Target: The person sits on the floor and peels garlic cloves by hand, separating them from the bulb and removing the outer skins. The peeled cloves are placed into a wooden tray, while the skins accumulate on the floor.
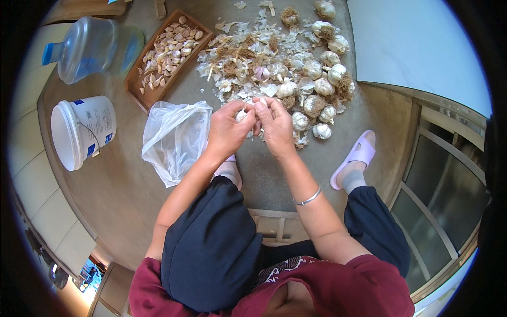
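Note:
My left hand (231, 123) is closed around a piece of garlic (241, 115), part of which shows between the fingers. Right beside it, my right hand (274, 125) pinches a pale garlic clove (260, 101) between thumb and fingers. The fingertips of both hands meet. Beyond them a heap of garlic skins (237, 75) is spread over the floor. Several whole garlic bulbs (313, 105) with dry roots lie on the heap's right side. A clear plastic bag (174, 138) sits open at the left, near my left forearm.
A wooden tray (134, 73) of loose cloves (170, 51) stands at the far left. Beside it lie a large water bottle (89, 49) and a white plastic bucket (95, 123) on its side. A white panel (420, 43) and a glazed cabinet (439, 190) border the right.

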The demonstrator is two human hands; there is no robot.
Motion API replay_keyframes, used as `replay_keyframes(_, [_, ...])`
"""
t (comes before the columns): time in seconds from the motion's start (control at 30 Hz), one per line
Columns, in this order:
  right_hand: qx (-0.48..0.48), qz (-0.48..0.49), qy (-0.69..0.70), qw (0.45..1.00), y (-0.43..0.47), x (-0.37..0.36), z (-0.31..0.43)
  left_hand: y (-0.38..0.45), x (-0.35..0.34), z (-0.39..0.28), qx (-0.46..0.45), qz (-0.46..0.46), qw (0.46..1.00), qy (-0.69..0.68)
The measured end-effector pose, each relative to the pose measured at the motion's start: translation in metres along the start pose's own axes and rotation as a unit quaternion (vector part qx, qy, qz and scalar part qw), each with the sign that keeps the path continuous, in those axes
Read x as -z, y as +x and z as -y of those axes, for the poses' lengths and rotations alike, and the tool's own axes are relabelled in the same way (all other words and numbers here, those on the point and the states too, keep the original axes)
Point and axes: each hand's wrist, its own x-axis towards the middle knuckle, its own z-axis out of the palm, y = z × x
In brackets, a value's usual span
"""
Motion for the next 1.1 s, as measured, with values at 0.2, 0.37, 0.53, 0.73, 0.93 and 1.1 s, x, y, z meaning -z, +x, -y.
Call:
replay_keyframes(0.2, [0.024,-0.028,-0.160,0.986,0.005,0.016,-0.016,0.000,-0.004,0.021,0.007,0.031,0.998,0.049])
replay_keyframes(0.37, [0.070,-0.056,-0.233,0.968,0.001,0.013,-0.016,0.002,-0.005,0.024,0.163,0.073,0.980,-0.082])
replay_keyframes(0.53, [0.123,-0.093,-0.288,0.945,0.005,0.017,-0.022,0.000,-0.008,0.028,0.170,0.095,0.970,-0.148])
replay_keyframes(0.73, [0.045,-0.066,-0.158,0.984,0.006,0.017,-0.018,0.003,-0.009,0.022,0.184,0.089,0.974,-0.102])
replay_keyframes(0.93, [0.032,0.011,-0.205,0.978,0.004,0.018,-0.004,0.005,0.002,0.019,0.212,0.113,0.961,-0.138])
replay_keyframes(1.1, [0.088,0.043,-0.235,0.967,0.002,0.016,0.004,0.006,0.007,0.021,0.209,0.155,0.941,-0.218])
